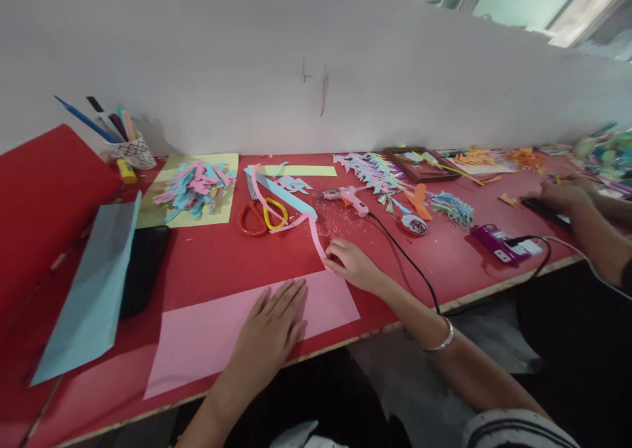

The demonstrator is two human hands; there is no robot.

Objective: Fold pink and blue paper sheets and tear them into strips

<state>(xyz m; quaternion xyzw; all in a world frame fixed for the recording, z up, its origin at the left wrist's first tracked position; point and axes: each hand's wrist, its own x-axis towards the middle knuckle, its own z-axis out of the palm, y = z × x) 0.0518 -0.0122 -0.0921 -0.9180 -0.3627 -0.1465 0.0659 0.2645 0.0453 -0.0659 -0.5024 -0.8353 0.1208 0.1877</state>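
A sheet of pink paper (207,339) lies along the front edge of the red table. My left hand (271,323) rests flat on it, fingers stretched out. Just beyond the sheet's right part, my right hand (353,263) pinches the lower end of a narrow pink paper strip (316,234). That strip runs up to a light blue paper strip (289,194). Scissors (253,221) with red and yellow handles lie left of the strips, their blades partly covered. A pink glue gun (348,197) sits beyond my right hand.
Pink and blue paper cuttings (197,188) are heaped on yellow paper at the back left, near a pen cup (133,151). Folded blue paper (93,296) overlaps a black object (145,270). A purple power strip (498,244) and a co-worker's hands (567,194) are at right.
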